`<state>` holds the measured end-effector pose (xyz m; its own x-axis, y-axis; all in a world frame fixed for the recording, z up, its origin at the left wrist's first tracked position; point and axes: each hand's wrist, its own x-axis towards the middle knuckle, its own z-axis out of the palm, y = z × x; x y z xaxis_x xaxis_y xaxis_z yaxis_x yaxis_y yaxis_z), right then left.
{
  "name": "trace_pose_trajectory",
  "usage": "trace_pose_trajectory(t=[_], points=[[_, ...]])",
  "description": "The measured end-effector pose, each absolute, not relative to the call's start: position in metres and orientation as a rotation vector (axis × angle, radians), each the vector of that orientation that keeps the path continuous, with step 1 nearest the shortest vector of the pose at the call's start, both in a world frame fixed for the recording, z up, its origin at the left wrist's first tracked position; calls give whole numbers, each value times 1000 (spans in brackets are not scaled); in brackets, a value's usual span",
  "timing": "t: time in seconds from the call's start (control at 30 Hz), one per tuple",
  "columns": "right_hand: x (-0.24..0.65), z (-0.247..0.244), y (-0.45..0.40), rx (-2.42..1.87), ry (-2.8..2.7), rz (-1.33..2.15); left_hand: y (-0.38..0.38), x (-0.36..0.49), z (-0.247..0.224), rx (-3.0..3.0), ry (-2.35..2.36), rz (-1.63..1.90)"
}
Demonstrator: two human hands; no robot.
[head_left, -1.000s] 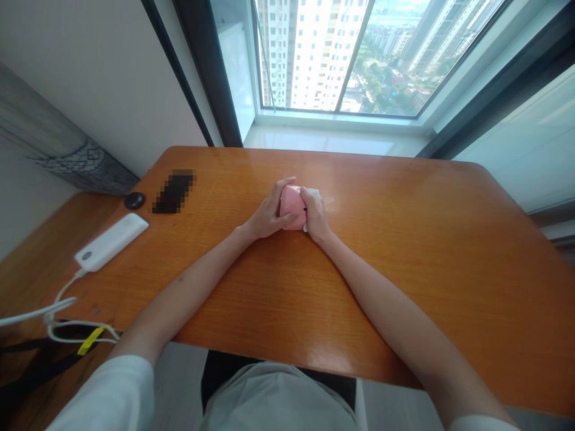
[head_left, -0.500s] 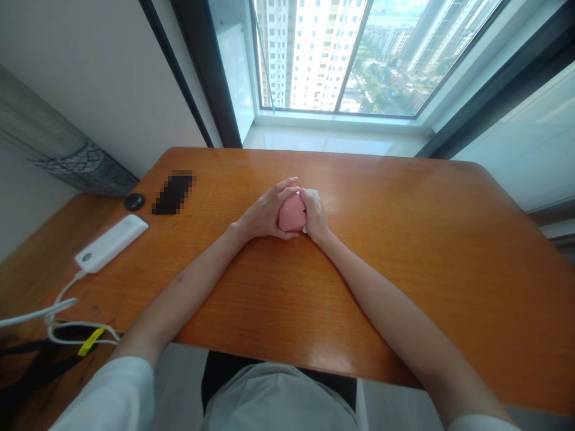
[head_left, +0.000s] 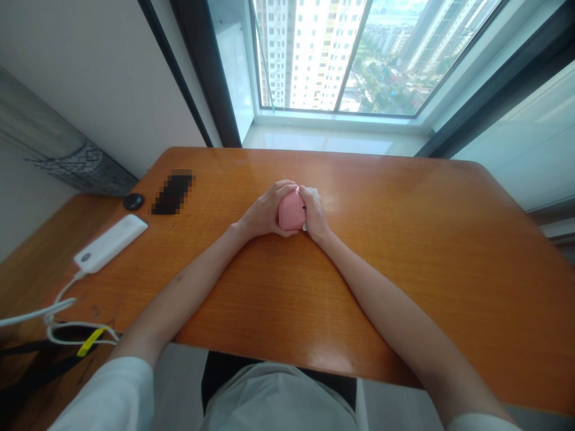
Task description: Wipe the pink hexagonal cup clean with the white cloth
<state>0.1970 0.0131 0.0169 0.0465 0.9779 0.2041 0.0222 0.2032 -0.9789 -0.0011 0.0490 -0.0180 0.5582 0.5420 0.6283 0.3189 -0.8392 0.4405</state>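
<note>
A small pink object [head_left: 291, 211] with rounded edges is between my two hands, above the middle of the wooden table [head_left: 287, 287]. My left hand [head_left: 270, 209] curves round its left side, fingers at its far edge and thumb at its near edge. On the right side, my right hand [head_left: 315, 213] is closed against it. A small black spot and a bit of white show at the object's right edge, beside my right hand. The fingers of my right hand are partly hidden.
At the table's left side lie a white power strip [head_left: 111, 243] with a white cable [head_left: 60, 306], a round black object [head_left: 133, 202] and a pixelated dark item [head_left: 173, 193]. A yellow tag [head_left: 91, 342] hangs by the near left edge. Beyond the table is a window [head_left: 336, 57].
The fingers of my left hand have drawn in closer round the pink object. The object has turned or shifted very slightly. My right hand has hardly moved.
</note>
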Motion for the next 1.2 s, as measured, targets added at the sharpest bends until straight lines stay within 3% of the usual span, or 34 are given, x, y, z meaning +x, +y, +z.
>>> trace_pose_trajectory(t=[1.2], points=[[200,10,13,-1016,-1290,1013,35,10,2,1938,897,1008]])
